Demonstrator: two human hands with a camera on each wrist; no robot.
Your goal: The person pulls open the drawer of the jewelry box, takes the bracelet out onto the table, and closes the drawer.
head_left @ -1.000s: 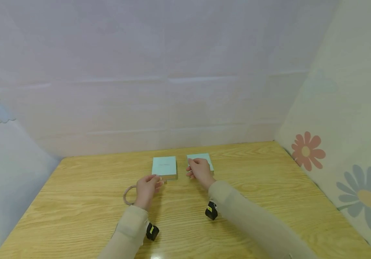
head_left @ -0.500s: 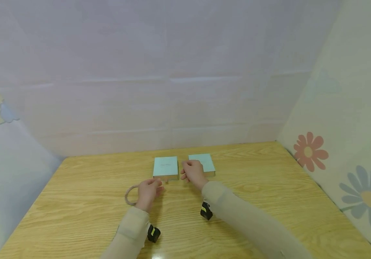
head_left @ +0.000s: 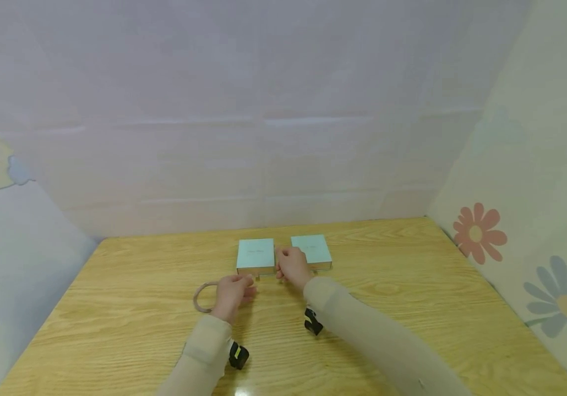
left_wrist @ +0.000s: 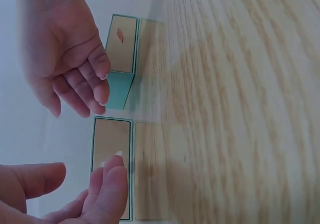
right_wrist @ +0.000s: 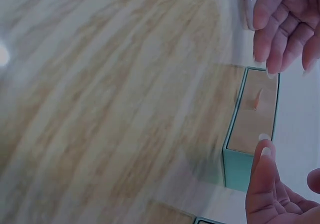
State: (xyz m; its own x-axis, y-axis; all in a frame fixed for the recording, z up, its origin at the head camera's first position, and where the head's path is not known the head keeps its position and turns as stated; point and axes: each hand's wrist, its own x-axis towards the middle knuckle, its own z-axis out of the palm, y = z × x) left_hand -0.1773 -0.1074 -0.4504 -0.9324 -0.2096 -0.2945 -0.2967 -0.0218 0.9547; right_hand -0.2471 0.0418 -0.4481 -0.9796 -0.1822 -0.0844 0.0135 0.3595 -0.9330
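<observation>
Pale cloth (head_left: 194,159) backs the wooden table (head_left: 140,313), where the left mint box (head_left: 255,253), its front running left to right, lies just beyond the left hand (head_left: 232,292) and left of the right hand (head_left: 294,266). Fingers stand apart from thumbs; whether either touches is unclear.

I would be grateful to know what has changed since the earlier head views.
The right hand moved left, from the right drawer box toward the left drawer box; the left hand drew back slightly toward the person. Both boxes and the ring stayed put.
</observation>
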